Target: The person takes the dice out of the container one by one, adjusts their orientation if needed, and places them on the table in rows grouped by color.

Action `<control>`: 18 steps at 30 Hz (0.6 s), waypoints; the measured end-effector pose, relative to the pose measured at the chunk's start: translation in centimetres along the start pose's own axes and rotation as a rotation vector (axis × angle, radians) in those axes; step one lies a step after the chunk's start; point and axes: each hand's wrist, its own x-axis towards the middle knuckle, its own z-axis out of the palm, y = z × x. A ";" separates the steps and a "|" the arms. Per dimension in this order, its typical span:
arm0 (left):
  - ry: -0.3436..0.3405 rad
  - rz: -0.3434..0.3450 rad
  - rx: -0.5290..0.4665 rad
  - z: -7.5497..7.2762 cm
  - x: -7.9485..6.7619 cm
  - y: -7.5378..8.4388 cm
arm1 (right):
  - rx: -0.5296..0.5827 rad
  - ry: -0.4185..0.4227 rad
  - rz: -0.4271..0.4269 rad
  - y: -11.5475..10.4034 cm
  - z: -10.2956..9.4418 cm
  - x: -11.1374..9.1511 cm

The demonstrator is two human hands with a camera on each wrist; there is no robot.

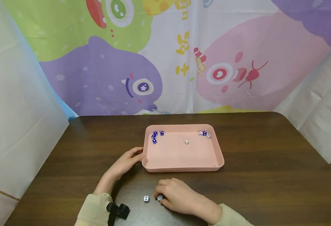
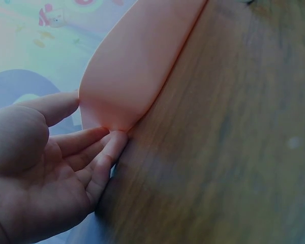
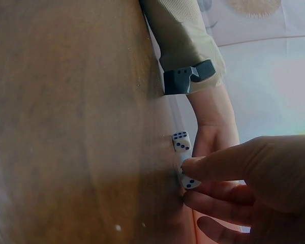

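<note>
My right hand [image 1: 178, 196] is low over the table in front of the tray, thumb and fingers pinching a white die [image 3: 189, 180] with dark pips. Just to its left on the table sits a second white die [image 1: 146, 199], which the right wrist view also shows. At the left wall of a shallow pink tray [image 1: 179, 169] is my left hand [image 1: 127, 161]. Its fingertips touch the tray's outer side, with the thumb at the rim in the left wrist view, and the fingers are loosely extended.
Inside the tray, several blue dice [image 1: 154, 141] cluster at the back left. A white die [image 1: 186, 142] lies near the middle, and two white dice [image 1: 208, 136] flank a blue die [image 1: 204, 133] at the back right. A cartoon-printed curtain [image 1: 176, 88] hangs behind the brown table [image 1: 267, 163].
</note>
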 end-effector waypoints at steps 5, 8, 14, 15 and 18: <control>0.000 -0.005 -0.001 0.0 0.0 0.0 | -0.012 -0.001 -0.008 0.0 0.0 0.0; 0.001 -0.001 0.004 0.0 0.0 0.0 | -0.015 -0.007 -0.007 -0.1 0.0 0.0; -0.001 0.010 0.010 0.0 0.0 -0.1 | -0.008 -0.014 -0.002 0.0 -0.1 -0.1; -0.002 0.011 0.010 -0.1 0.0 -0.1 | -0.006 -0.015 -0.001 0.0 -0.1 -0.1; 0.002 0.010 0.005 -0.1 0.0 -0.1 | -0.010 -0.016 0.000 0.1 -0.3 -0.2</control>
